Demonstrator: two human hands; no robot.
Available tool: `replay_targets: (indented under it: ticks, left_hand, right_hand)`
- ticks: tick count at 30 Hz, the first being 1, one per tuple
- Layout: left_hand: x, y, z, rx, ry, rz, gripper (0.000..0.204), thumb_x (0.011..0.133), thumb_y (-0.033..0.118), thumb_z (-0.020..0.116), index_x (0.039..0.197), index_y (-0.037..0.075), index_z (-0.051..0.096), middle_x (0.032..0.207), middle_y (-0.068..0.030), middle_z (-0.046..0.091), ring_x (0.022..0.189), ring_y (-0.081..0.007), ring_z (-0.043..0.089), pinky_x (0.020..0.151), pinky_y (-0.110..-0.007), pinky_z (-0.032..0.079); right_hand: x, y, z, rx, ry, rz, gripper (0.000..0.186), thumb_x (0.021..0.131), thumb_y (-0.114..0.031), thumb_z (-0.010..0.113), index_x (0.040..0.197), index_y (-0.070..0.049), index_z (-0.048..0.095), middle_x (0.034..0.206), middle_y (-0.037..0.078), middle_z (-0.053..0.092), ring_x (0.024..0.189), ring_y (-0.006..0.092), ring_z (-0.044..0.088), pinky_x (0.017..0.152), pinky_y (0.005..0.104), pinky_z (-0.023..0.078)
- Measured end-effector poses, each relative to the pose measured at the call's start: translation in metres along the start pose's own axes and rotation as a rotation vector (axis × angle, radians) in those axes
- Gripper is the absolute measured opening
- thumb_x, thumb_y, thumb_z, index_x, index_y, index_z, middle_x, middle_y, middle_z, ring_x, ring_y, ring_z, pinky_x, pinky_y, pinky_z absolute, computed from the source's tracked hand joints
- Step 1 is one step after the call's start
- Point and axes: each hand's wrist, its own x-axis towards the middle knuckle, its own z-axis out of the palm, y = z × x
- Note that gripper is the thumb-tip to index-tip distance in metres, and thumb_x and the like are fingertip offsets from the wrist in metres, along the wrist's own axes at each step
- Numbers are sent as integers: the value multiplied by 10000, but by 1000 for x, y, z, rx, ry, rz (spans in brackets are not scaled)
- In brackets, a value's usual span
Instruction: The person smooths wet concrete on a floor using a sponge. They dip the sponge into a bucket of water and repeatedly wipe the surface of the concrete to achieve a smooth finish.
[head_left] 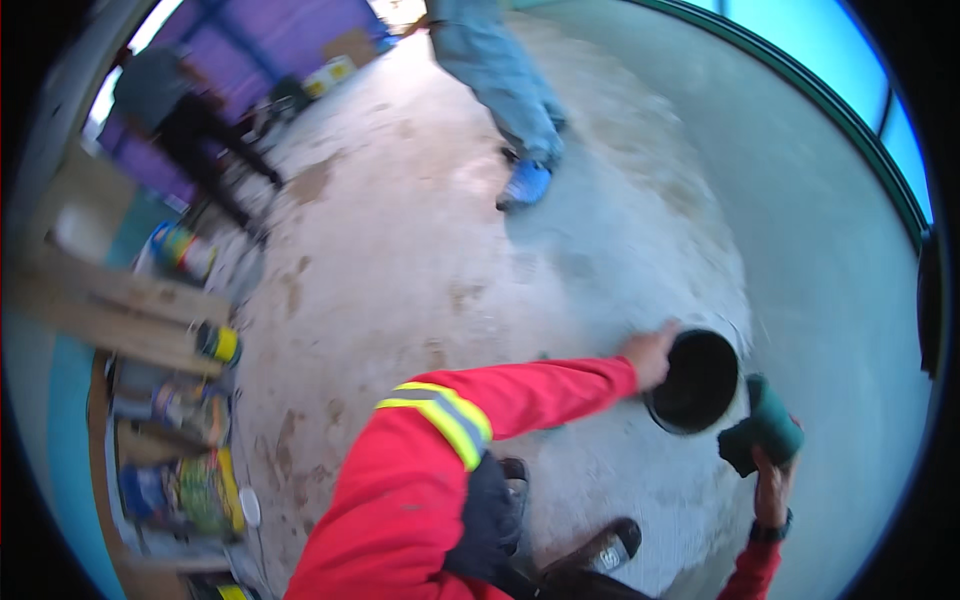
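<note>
A round black bucket (697,385), its dark inside facing me, is at the right of the head view. My left hand (650,357), reaching across in a red sleeve with a yellow and grey band, is closed on the bucket's upper left rim. I cannot tell whether the bucket touches the floor. Just right of it, my right hand (772,485) has its fingers wrapped round a dark green, tube-shaped thing (772,425) with a ragged lower left side. Its exact kind does not show. A dark watch (771,527) is on my right wrist.
Beyond the stained pale floor (400,240), a person in blue trousers (505,80) stands ahead. Another person (190,120) bends at the far left. Wooden boards (120,310) and colourful bags (190,495) line the left side. A pale wall (800,230) rises at right, below a dark-framed window (830,50).
</note>
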Motion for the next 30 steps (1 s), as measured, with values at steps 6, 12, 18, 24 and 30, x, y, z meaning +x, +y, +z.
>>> replay_targets:
  ticks: [6,12,18,24,30]
  left_hand:
    - [-8,-6,2,87,65,51,654,786,4,495,1405,88,302,951,-260,629,885,-422,618,826,-481,484]
    - [2,3,-5,62,-9,22,663,773,-20,507,1398,66,305,953,-252,628,891,-413,615,803,-468,495]
    - [3,7,-6,54,48,73,626,762,-33,510,1358,67,346,930,-234,630,865,-408,613,765,-473,491]
    - [8,16,-5,104,26,123,608,768,-20,519,1347,64,354,974,-220,628,888,-408,610,765,-461,495]
    - [12,16,2,141,32,148,624,766,-12,523,1361,61,348,1022,-221,620,905,-401,610,791,-456,493]
  right_hand:
    - [53,-40,44,-403,-420,314,328,818,7,548,1127,-44,449,1054,118,522,1021,206,512,894,345,422]
    - [75,-39,56,-609,-429,-266,313,742,-93,643,1000,-46,473,1124,127,422,1059,284,451,935,363,368]
    - [83,4,54,-553,-322,-179,390,737,-196,695,998,-21,465,1211,174,363,1133,343,400,1003,424,311]
    - [77,50,83,-1078,-258,-522,364,677,-19,673,999,22,509,1263,235,352,1181,436,368,995,486,345]
    - [103,74,93,-1102,-511,-421,456,675,-38,684,1104,12,537,1252,301,392,1133,492,419,944,510,424]
